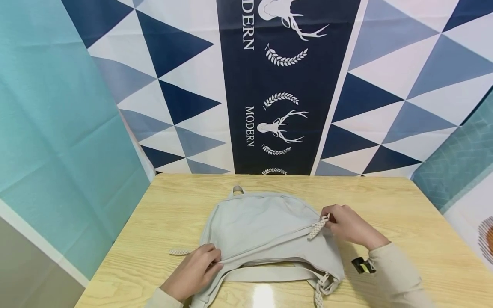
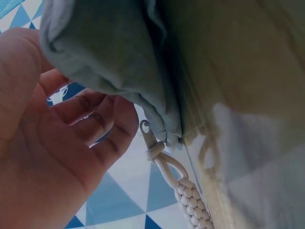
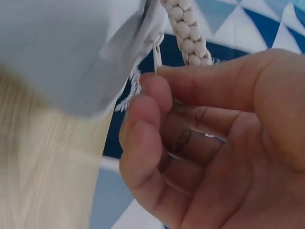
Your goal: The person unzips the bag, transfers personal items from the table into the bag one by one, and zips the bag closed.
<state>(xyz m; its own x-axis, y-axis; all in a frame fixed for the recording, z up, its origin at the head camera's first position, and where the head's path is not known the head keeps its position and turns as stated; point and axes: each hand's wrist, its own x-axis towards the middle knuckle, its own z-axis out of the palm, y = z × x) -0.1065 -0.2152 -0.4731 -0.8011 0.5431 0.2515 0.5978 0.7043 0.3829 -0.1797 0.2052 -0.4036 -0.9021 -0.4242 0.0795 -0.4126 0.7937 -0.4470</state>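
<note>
"MODERN" backdrop [image 1: 249, 126], bag [image 1: 262, 231] (grey), hands pinching

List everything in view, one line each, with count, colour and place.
backpack: one, pale grey, flat on the table's middle.
braided zipper pulls: two seen plainly, cream; one at the bag's right side, one lying on the table at its left.
strap: one, grey, across the bag's near edge.
table: one, light wood.
backdrop: one, navy, blue and white triangles with deer print.
left hand: one, pinching the bag's left edge.
right hand: one, pinching the right zipper pull.
sleeves: two, beige; the right bears a black clip.
</note>
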